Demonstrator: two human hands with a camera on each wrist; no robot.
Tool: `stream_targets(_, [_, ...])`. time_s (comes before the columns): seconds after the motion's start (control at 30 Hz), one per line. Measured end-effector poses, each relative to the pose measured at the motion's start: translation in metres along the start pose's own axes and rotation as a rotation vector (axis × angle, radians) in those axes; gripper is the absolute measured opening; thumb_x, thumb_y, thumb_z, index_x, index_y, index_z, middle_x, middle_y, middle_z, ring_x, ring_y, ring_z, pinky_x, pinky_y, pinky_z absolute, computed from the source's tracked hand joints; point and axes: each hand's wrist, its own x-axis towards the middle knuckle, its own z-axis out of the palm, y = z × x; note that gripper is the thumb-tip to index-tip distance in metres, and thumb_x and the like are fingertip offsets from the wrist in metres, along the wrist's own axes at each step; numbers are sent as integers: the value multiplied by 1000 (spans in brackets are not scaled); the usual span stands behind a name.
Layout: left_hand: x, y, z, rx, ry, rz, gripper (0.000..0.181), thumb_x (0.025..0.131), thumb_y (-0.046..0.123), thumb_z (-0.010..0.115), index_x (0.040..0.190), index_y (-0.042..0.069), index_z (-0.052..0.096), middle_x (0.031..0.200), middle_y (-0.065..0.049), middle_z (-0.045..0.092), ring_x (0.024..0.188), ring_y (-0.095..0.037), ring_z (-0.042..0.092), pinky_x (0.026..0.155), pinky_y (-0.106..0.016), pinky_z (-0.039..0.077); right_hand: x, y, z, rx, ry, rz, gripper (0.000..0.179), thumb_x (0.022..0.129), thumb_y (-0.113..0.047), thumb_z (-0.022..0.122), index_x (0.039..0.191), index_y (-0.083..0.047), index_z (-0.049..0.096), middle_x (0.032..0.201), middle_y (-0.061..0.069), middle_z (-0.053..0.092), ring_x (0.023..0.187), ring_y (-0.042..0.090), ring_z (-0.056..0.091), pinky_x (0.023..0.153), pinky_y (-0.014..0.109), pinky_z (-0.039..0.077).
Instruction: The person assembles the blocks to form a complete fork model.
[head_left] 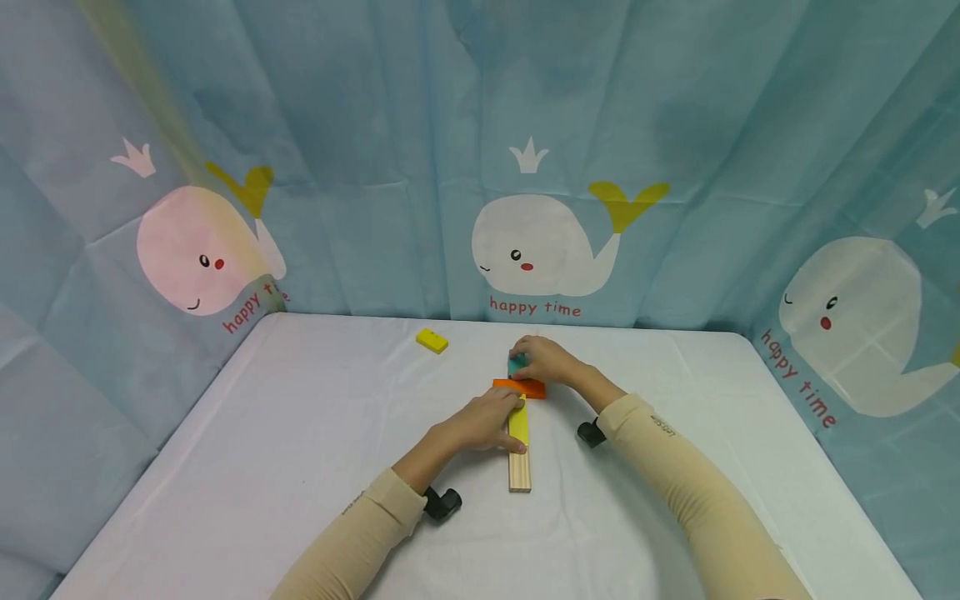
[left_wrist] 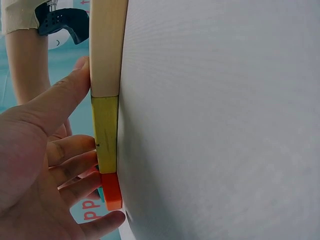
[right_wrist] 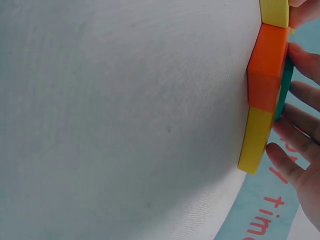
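Observation:
A row of flat blocks runs away from me: a plain wooden block (head_left: 520,472), a yellow block (head_left: 518,425) and an orange block (head_left: 529,388) set crosswise. My left hand (head_left: 482,419) lies over the yellow block from the left, fingers extended and thumb near the wooden block's end. Beyond the orange block, my right hand (head_left: 550,360) holds a teal block (head_left: 515,364) between thumb and fingers. In the right wrist view the teal block lies along the top of the orange one and a second yellow block (right_wrist: 254,140), which abuts it on the far side.
Another yellow block (head_left: 432,340) lies apart at the back left of the white table (head_left: 337,400). Black wrist cameras (head_left: 442,505) hang under both sleeves. A blue curtain (head_left: 375,167) with whale prints stands behind the table.

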Motion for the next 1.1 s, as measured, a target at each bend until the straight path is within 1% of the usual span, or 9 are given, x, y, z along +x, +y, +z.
stream_targets(0.57, [1,2,-1,5,-3,-11,76,80,48,76,139,8,50,149,-5,45,139,-22,38,115,-41,37,0,2,1,-4,-13,-16,41,90,-29,70,123,-6,66,133,13,61,122,29,56,108,45,45])
stream_targets(0.7, [1,2,-2,3,-3,-12,76,80,48,76,139,8,50,148,-5,46,138,-22,39,114,-42,37,0,2,1,-10,-16,-13,41,90,-30,70,123,-6,66,133,13,60,123,29,56,108,45,44])
stream_targets(0.93, [0,2,-2,3,-3,-5,75,80,48,76,138,8,50,147,-6,46,137,-22,40,114,-40,37,0,2,3,-38,-8,-45,36,93,-24,66,123,-4,66,132,14,61,124,30,56,109,45,43])
stream_targets(1.1, [0,3,-1,8,-7,-8,75,80,48,76,138,8,50,147,-6,46,136,-22,40,113,-41,38,-1,1,4,-36,-2,-33,34,93,-22,66,123,-4,67,132,14,61,124,29,56,109,45,44])
